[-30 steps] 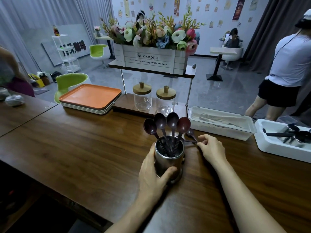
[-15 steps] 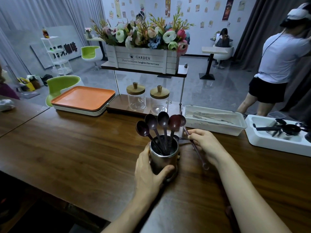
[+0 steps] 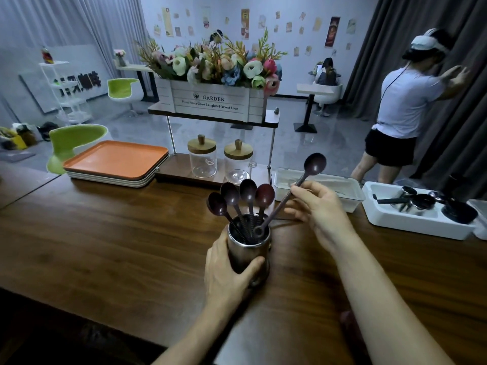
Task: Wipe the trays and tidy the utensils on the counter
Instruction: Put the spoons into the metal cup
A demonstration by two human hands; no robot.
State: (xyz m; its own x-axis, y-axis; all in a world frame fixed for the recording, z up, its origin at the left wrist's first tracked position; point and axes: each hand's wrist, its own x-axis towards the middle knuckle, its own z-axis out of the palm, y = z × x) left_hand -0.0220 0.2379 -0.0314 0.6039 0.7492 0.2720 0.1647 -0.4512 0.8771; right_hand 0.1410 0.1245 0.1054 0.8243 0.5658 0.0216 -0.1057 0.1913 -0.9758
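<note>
A dark wooden counter (image 3: 105,246) in a café-like room, with one spoon held aslant over a metal cup.

The dark spoon (image 3: 276,209) was tilted. Its long axis ran from the ringed handle end, low at the mouth of the metal cup (image 3: 249,248), up and rightward to the bowl, which pointed toward the far right. The right hand (image 3: 319,209) pinched the handle about midway between thumb and fingers. The left hand (image 3: 229,270) was wrapped around the cup, which stood upright near the counter's front. Four more spoons (image 3: 247,191) stood in it, bowls up. Behind were two glass jars (image 3: 202,159), a white bin (image 3: 350,191) and, to the left, stacked trays (image 3: 113,160) with an orange one on top. A white box (image 3: 411,222) of dark utensils sat far right.
</note>
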